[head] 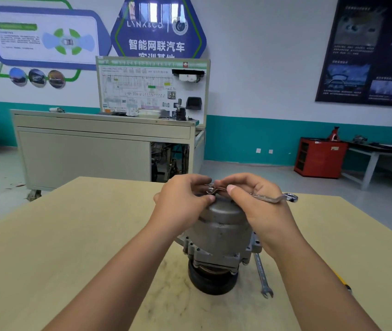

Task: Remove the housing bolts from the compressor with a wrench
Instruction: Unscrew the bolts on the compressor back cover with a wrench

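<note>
A grey metal compressor [221, 231] stands on end on the wooden table [70, 235], its black pulley at the bottom. A silver ring wrench [270, 198] lies across its top, one end at the far top edge, the other sticking out to the right. My right hand [254, 201] grips the wrench shank over the housing. My left hand [185, 197] rests on the top left of the housing, its fingertips pinching the wrench head. The bolts under the hands are hidden.
A second open-ended wrench [262, 275] lies on the table to the right of the compressor. A yellow-handled tool [343, 281] shows past my right forearm. Beyond the table stand a beige training bench [104, 149] and a red cabinet [319, 156].
</note>
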`<state>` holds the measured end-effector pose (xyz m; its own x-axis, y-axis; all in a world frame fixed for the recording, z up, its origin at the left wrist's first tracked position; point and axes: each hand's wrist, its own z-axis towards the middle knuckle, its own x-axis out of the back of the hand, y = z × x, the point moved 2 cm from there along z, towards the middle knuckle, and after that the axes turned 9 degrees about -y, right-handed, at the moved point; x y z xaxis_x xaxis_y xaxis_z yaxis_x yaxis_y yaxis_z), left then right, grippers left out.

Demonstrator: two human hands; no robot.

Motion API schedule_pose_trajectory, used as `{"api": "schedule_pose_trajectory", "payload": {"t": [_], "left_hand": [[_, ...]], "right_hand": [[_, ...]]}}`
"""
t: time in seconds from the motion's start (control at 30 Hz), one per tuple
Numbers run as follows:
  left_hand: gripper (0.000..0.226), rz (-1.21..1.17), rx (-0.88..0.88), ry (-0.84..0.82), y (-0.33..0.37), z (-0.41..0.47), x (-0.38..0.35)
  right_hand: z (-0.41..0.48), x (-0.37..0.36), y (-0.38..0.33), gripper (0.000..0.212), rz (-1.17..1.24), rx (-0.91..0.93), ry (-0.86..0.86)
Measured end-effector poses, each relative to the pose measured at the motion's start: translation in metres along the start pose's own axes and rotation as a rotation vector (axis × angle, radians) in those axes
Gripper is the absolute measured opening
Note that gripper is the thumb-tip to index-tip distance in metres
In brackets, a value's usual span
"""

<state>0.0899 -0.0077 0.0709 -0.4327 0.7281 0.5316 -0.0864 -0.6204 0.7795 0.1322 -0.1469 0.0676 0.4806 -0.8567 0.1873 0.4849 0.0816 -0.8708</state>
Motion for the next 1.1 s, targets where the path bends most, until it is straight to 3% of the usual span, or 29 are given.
{"api": "schedule_pose_trajectory", "payload": {"t": [0.2, 0.47, 0.63, 0.73, 0.9, 1.1], "left_hand": [[0.027, -0.085, -0.058, 0.053, -0.002, 0.002, 0.000], [0.023, -0.223, -0.097, 0.042, -0.005, 0.008, 0.005], [0.016, -0.293, -0.022, 0.229, -0.043, 0.005, 0.028], [0.011, -0.203, 0.122, 0.291, -0.083, -0.003, 0.030], [0.005, 0.075, 0.382, 0.213, -0.147, -0.006, 0.013], [0.006, 0.297, 0.472, 0.141, -0.183, 0.011, -0.001]], "right_hand": [[-0.002, -0.004, 0.000, 0.015, -0.113, 0.032, 0.077], [-0.006, -0.003, -0.005, 0.027, 0.048, 0.041, 0.049], [-0.007, -0.007, -0.009, 0.024, -0.064, 0.011, 0.018], [-0.009, -0.005, -0.010, 0.024, -0.082, 0.001, 0.014], [-0.010, -0.004, -0.010, 0.022, -0.065, -0.016, 0.016], [-0.008, 0.000, -0.004, 0.013, -0.042, -0.035, 0.046]]}}
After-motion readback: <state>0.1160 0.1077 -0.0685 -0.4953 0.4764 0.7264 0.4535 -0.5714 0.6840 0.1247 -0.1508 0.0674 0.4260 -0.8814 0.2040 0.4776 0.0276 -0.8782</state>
